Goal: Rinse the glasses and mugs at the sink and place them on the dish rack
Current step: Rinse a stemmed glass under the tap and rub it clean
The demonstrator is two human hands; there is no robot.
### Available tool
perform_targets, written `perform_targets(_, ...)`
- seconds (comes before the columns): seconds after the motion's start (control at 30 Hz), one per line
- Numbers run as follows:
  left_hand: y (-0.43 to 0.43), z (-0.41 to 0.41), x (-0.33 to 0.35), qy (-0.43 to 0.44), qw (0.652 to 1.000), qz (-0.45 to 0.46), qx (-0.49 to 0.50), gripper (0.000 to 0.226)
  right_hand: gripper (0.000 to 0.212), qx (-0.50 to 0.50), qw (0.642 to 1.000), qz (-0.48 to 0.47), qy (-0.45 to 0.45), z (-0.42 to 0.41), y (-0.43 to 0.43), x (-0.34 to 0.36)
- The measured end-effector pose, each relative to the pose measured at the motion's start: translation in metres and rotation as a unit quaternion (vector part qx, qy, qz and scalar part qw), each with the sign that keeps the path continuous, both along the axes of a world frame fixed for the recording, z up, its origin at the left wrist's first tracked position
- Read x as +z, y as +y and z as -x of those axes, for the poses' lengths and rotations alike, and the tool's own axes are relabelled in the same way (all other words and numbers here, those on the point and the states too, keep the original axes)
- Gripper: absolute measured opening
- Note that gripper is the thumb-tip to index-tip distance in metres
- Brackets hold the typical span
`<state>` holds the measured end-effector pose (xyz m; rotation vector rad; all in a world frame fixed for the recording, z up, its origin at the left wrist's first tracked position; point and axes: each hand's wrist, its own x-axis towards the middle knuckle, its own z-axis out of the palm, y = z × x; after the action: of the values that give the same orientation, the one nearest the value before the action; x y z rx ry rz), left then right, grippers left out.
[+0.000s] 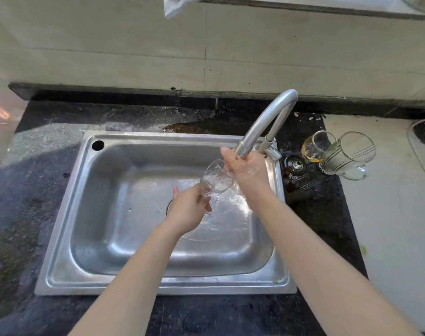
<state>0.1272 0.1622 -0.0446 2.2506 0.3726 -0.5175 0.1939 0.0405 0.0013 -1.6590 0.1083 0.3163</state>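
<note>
Your left hand (189, 209) is gripping the stem of a wine glass (215, 181) catching water over the sink (104, 238), under the tap (267, 122), your right hand (246, 172) is covering its mouth, grip impossible to tell, a small glass (314, 149) holding amber dregs is touching a tall glass (349, 154) on the wet tabletop (36, 190)

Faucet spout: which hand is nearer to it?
Right. The right hand sits just under the faucet spout; the left hand is lower left, gripping the glass over the sink.
</note>
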Motion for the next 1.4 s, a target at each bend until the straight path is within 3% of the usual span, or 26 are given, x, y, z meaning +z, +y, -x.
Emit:
perform_targets(0.07,-0.003,0.001,-0.004,-0.004,0.999,0.047,0.012,0.012,0.013,0.041,0.999,-0.013,-0.002,0.000,-0.013,0.002)
perform_targets(0.23,-0.013,-0.005,-0.003,-0.025,0.985,0.164,0.041,0.015,0.036,0.188,0.981,0.011,0.034,0.002,-0.024,-0.001)
perform_targets(0.4,-0.021,-0.007,0.005,0.000,0.979,0.191,0.071,0.015,0.034,0.103,0.993,0.051,0.039,-0.006,-0.023,-0.011)
perform_targets(0.5,-0.022,-0.007,0.008,0.010,0.963,0.256,0.087,0.015,0.044,0.064,0.994,0.080,0.041,-0.011,-0.025,-0.023)
perform_targets(0.6,-0.018,-0.008,0.017,0.035,0.943,0.315,0.107,0.007,0.025,0.074,0.991,0.100,0.047,-0.013,-0.025,-0.031)
perform_targets(0.73,-0.015,-0.020,0.036,0.086,0.905,0.354,0.218,0.038,0.037,0.059,0.984,0.107,0.134,-0.019,-0.028,-0.038)
perform_targets(0.9,-0.027,-0.043,0.049,0.099,0.890,0.384,0.227,0.007,0.049,-0.036,0.949,0.030,0.311,-0.014,-0.043,-0.045)
perform_targets(1.03,-0.044,-0.059,0.048,0.120,0.896,0.354,0.241,0.031,0.048,-0.074,0.932,0.019,0.354,-0.009,-0.053,-0.054)
perform_targets(1.13,-0.050,-0.066,0.048,0.119,0.909,0.322,0.235,0.038,0.038,-0.056,0.942,0.097,0.316,-0.010,-0.058,-0.057)
perform_targets(1.23,-0.051,-0.069,0.049,0.120,0.910,0.311,0.247,0.038,0.029,-0.027,0.957,0.216,0.191,-0.017,-0.072,-0.053)
perform_targets(1.3,-0.051,-0.070,0.053,0.119,0.899,0.328,0.264,0.033,0.020,-0.013,0.947,0.299,0.119,-0.023,-0.079,-0.041)
perform_targets(1.4,-0.051,-0.070,0.055,0.110,0.897,0.334,0.267,0.024,0.025,-0.012,0.909,0.416,0.031,-0.030,-0.082,-0.028)
